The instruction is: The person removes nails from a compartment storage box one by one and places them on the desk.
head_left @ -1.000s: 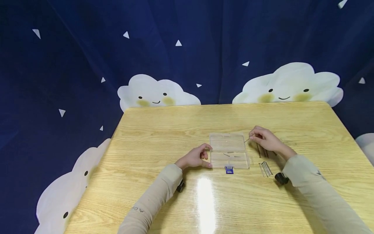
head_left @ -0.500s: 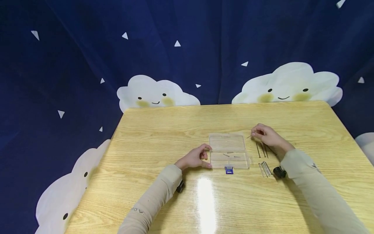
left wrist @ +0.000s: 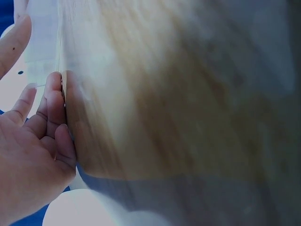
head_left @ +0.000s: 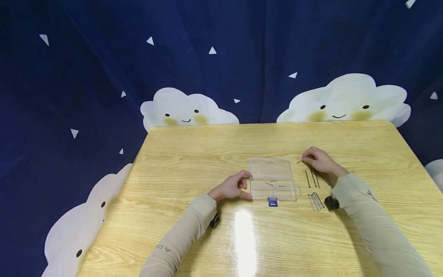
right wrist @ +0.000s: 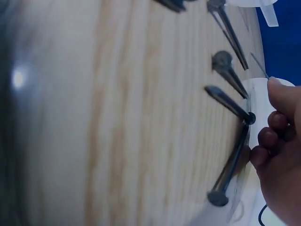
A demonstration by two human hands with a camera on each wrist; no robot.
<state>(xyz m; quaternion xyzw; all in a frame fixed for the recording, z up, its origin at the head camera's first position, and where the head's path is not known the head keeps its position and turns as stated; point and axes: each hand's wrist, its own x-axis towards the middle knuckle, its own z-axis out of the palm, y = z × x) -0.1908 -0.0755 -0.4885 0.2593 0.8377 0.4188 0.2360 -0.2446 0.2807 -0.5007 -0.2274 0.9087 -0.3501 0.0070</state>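
A clear plastic box (head_left: 271,168) lies opened flat on the table, with a blue latch (head_left: 273,202) on its near edge. Several small nails (head_left: 269,184) rest in its near half. At the box's left end, my left hand (head_left: 231,186) holds the near half between thumb and index finger; the other fingers are bent. My right hand (head_left: 322,161) pinches a thin nail (right wrist: 259,65) between thumb and fingertips, right of the box's far half. Below that hand, longer nails (head_left: 307,179) lie spaced apart on the table, partly hidden by the hand in the head view.
Nearer the front, several more nails (head_left: 316,201) lie close together beside the right wrist's black camera (head_left: 331,202). The wooden table (head_left: 194,150) reaches back to a dark blue curtain (head_left: 221,77) printed with clouds.
My right hand has drawn back to the right, and the thin nail's tip has moved away from the box's right edge. My left hand and the box stay in place.
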